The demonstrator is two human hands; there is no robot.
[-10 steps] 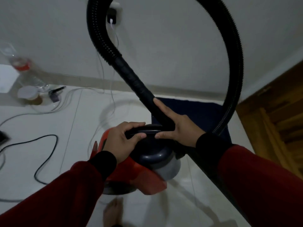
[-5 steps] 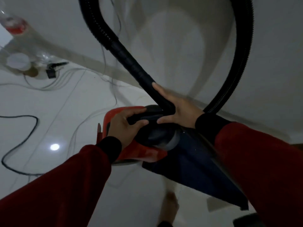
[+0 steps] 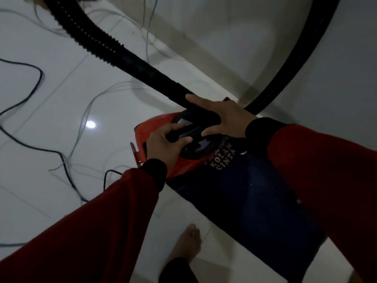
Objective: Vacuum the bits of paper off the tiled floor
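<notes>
We're swinging the red vacuum lower over the dark mat. Left hand is gripping its handle, right hand lying flat against the hose. Floor cables are risking a snag.

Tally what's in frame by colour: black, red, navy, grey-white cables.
Black: 3 (vacuum hose, carry handle, black power cord)
Red: 1 (vacuum body)
Navy: 1 (mat)
Grey-white: cables, a tangle whose number cannot be told
Total: 5, plus the tangle. Left hand grips the handle; right hand rests on the hose base.
</notes>
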